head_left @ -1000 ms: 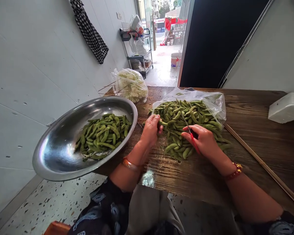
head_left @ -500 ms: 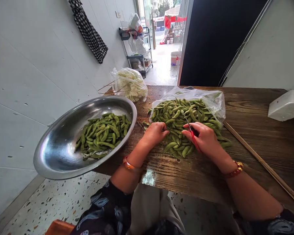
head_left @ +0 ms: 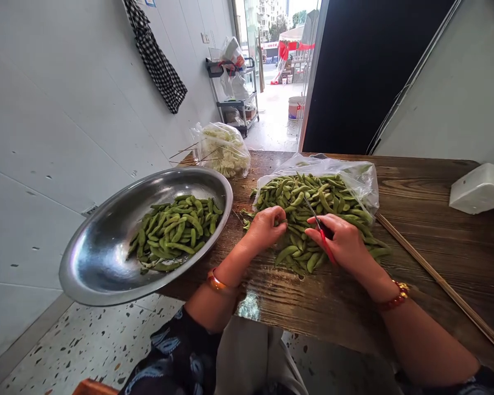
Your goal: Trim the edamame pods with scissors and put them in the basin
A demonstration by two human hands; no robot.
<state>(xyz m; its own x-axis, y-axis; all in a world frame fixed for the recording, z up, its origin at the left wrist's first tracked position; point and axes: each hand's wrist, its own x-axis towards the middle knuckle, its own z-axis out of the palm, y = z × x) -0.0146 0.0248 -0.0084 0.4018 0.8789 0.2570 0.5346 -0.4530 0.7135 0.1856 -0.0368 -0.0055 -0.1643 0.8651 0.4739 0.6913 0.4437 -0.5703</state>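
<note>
My right hand [head_left: 338,236] is closed around red-handled scissors [head_left: 323,237], their blades pointing up and to the left over a heap of green edamame pods [head_left: 325,192]. At the left edge of that heap, my left hand [head_left: 267,227] has its fingers curled together in a pinch. Whatever lies between those fingertips is mostly hidden. The heap spills out of a clear plastic bag [head_left: 362,176] onto the wooden table [head_left: 280,307]. More edamame pods [head_left: 177,227] lie in a large steel basin [head_left: 102,263] to the left of my left hand.
Behind the basin sits a clear bag of cauliflower [head_left: 224,151], with thin sticks beside it. Long wooden skewers [head_left: 440,282] lie slantwise on the right of the table. A white box [head_left: 481,188] is at the right edge. A shelf cart [head_left: 234,99] stands near the doorway.
My left hand has turned slightly and its fingers are more curled. The scissors remain in my right hand, almost unmoved. The view has tilted up a little.
</note>
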